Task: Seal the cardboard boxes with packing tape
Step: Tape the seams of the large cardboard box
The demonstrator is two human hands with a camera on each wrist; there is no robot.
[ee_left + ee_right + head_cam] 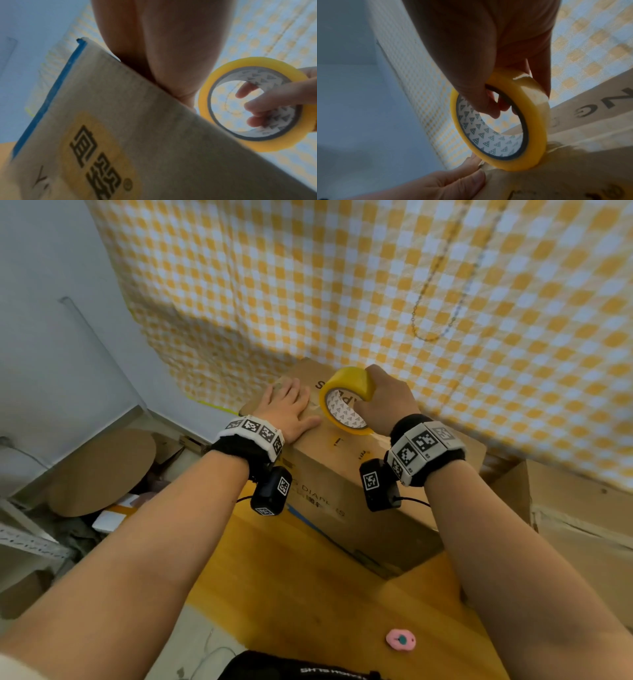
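A cardboard box (346,474) stands on a yellow wooden bench (308,594), at its far edge, against a yellow-and-white checked cloth (411,285). The left hand (286,409) lies flat on the left part of the box top, fingers straight, pressing down near the far left corner. The right hand (387,402) grips a roll of yellow packing tape (347,398): its fingers (254,106) pass through the printed core and the thumb lies on the outer side. The roll stands on edge, its lower rim touching the box top just beside the left hand. A second cardboard box (575,515) stands at the right of the bench. A small pink object (400,639) lies near the front edge of the bench.
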